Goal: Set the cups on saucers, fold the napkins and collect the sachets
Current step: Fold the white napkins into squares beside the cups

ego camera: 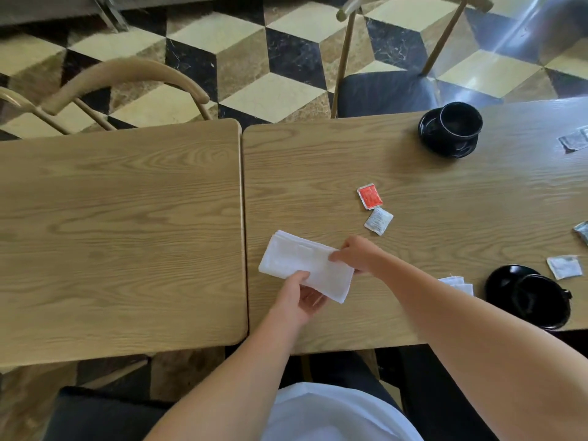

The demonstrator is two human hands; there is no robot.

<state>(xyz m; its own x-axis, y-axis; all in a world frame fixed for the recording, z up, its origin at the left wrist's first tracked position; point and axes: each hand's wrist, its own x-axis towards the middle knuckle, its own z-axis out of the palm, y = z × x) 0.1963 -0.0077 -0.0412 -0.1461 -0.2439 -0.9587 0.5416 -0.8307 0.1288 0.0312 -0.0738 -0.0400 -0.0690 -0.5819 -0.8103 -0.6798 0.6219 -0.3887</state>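
Observation:
A white napkin (299, 261), folded into a long strip, lies on the right table near its left edge. My left hand (300, 296) grips its near edge from below. My right hand (354, 254) pinches its right end. A red sachet (369, 196) and a white sachet (378, 221) lie just beyond my right hand. One black cup (459, 120) rests on a black saucer (445, 147) at the far side. A second black cup (541, 302) sits on its saucer (502, 281) at the near right edge. Another white napkin (458, 283) peeks out behind my right forearm.
More sachets lie at the right: a white one (564, 267) by the near cup, a grey one (572, 141) and another (582, 230) at the frame edge. The left table (121, 233) abuts the right one. Two wooden chairs (127, 78) stand across the tables.

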